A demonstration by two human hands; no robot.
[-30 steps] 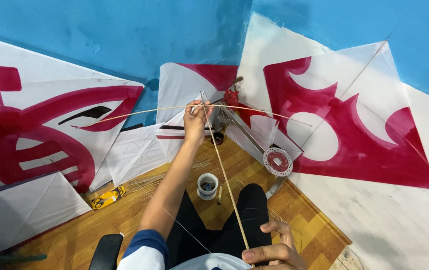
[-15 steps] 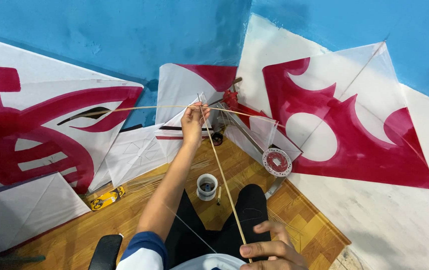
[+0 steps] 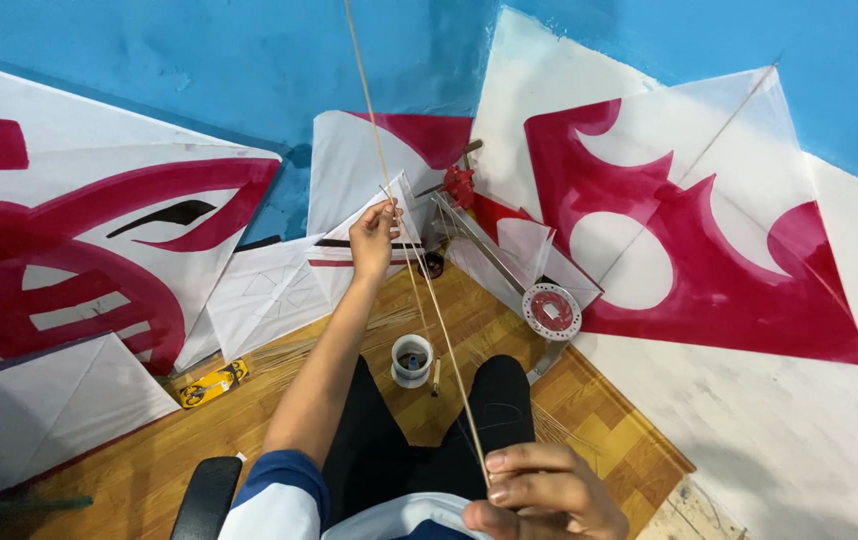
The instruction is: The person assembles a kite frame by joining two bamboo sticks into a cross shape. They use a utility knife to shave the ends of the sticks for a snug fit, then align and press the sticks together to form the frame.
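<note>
Far out on the left, the left hand (image 3: 374, 238) pinches a thin bamboo stick (image 3: 429, 300) between thumb and fingertips, arm stretched toward the blue wall (image 3: 199, 60). Risk right here: that stick looks slender and springy, and too hard a squeeze or a sideways twist could snap it or splinter it at the pinch. It runs long and pale, from the top of the frame down through the far hand and on to the near one. Below it on the wooden floor (image 3: 129, 440) stands a small white pot (image 3: 412, 360); a dropped end could tip it. Near right, the right hand (image 3: 539, 495) closes thumb and fingers on the stick's lower end; a loose grip lets it whip toward the red-and-white kites (image 3: 689, 220).
</note>
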